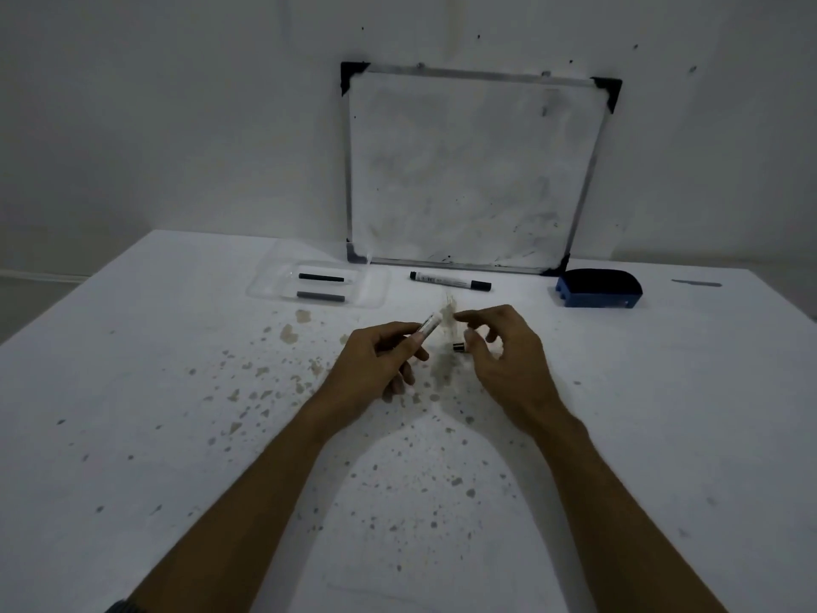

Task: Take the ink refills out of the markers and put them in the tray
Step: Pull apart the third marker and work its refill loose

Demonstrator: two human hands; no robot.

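My left hand (380, 360) grips a white marker barrel (429, 324) whose open end points up and to the right. My right hand (499, 347) is just beside it, pinching a small black end cap (460, 347) between thumb and fingers. A clear plastic tray (274, 285) lies at the back left with two dark ink refills (322, 277) (320, 296) in it, one behind the other. A second marker (450, 281), white with black ends, lies on the table in front of the whiteboard.
A small whiteboard (473, 170) leans on the wall at the back. A blue and black eraser (597, 288) sits at its right. The white table (132, 435) is speckled with brownish stains around my hands. A thin dark object (696, 284) lies far right.
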